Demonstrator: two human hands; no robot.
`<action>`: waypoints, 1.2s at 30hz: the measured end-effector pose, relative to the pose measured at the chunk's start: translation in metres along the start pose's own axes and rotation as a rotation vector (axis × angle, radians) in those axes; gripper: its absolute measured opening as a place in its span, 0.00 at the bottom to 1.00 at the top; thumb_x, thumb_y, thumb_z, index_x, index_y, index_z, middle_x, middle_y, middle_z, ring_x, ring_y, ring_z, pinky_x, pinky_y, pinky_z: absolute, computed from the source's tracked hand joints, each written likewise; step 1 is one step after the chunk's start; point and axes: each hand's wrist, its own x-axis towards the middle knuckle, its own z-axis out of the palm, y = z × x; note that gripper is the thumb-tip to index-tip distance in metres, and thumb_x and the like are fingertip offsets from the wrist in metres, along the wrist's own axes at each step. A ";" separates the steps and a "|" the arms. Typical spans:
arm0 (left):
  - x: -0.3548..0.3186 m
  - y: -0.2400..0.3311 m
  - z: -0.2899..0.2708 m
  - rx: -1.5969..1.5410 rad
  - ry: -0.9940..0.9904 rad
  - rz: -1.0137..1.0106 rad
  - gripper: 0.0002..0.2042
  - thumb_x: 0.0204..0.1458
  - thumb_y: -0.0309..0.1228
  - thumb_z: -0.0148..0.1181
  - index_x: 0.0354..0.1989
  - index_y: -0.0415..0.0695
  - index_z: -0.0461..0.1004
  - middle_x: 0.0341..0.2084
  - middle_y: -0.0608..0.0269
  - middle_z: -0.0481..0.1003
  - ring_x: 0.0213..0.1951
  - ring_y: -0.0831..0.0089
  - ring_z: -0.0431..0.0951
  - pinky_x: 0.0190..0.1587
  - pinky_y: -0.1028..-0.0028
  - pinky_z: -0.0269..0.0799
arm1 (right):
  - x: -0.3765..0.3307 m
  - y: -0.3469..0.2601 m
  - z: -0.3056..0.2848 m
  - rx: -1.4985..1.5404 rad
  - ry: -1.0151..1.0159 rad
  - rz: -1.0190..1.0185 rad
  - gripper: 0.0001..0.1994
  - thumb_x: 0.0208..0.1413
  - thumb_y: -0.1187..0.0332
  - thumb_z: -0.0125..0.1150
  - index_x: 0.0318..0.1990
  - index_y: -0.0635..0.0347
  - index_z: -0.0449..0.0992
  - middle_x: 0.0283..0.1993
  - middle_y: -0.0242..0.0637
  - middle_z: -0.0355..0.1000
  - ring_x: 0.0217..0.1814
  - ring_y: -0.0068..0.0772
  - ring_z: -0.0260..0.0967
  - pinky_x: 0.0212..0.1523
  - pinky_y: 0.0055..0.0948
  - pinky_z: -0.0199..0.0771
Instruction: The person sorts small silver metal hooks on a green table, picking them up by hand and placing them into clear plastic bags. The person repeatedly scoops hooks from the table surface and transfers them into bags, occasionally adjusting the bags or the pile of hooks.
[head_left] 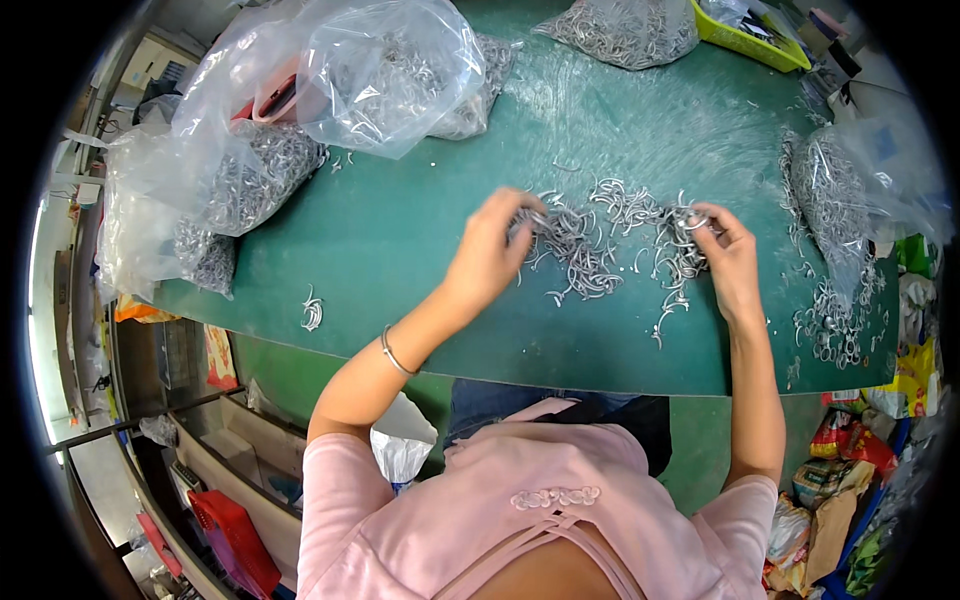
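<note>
Metal hooks (600, 250) lie in a loose silvery heap on the green desk (400, 230), between our two hands; our left hand (495, 245) reaches in from the lower left, wrist bent, fingers curled and pinching a few hooks at the heap's left edge; our right hand (728, 250) comes up from the lower right, forearm nearly straight, fingers pinching a small clump at the heap's right edge; a bangle (393, 353) sits on our left forearm; clear bags of hooks (250, 170) lie well beyond our left hand.
</note>
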 end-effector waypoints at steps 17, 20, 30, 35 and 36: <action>-0.002 -0.005 -0.054 -0.048 -0.233 -0.189 0.13 0.56 0.19 0.49 0.49 0.39 0.72 0.43 0.58 0.72 0.41 0.69 0.74 0.38 0.75 0.73 | 0.006 -0.074 0.029 -0.842 -0.256 -0.483 0.10 0.47 0.73 0.65 0.39 0.62 0.76 0.43 0.41 0.70 0.50 0.45 0.65 0.54 0.37 0.62; 0.010 0.008 -0.056 0.144 -0.261 -0.178 0.14 0.53 0.21 0.55 0.49 0.40 0.72 0.47 0.54 0.70 0.43 0.61 0.73 0.39 0.73 0.73 | 0.032 -0.061 0.086 -0.698 -0.407 -0.577 0.10 0.47 0.75 0.63 0.39 0.61 0.75 0.41 0.40 0.68 0.49 0.44 0.63 0.50 0.39 0.61; -0.021 -0.005 -0.032 0.321 -0.329 0.099 0.15 0.48 0.26 0.61 0.45 0.43 0.70 0.50 0.57 0.67 0.53 0.57 0.66 0.50 0.63 0.62 | 0.055 -0.044 0.115 -0.817 -0.601 -0.604 0.08 0.43 0.78 0.62 0.31 0.65 0.69 0.35 0.46 0.66 0.43 0.49 0.64 0.44 0.44 0.65; -0.033 -0.018 -0.041 0.287 -0.224 0.118 0.12 0.47 0.20 0.60 0.41 0.41 0.72 0.43 0.55 0.70 0.46 0.56 0.71 0.45 0.63 0.67 | 0.034 -0.061 0.080 -0.882 -0.385 -0.533 0.06 0.44 0.79 0.61 0.29 0.67 0.69 0.31 0.47 0.69 0.38 0.49 0.68 0.38 0.42 0.68; -0.035 -0.019 -0.043 0.257 -0.197 0.076 0.12 0.47 0.19 0.60 0.41 0.41 0.72 0.42 0.55 0.71 0.45 0.56 0.72 0.44 0.63 0.68 | 0.029 -0.067 0.073 -0.933 -0.355 -0.519 0.06 0.45 0.79 0.61 0.29 0.67 0.70 0.31 0.47 0.69 0.36 0.48 0.69 0.36 0.40 0.68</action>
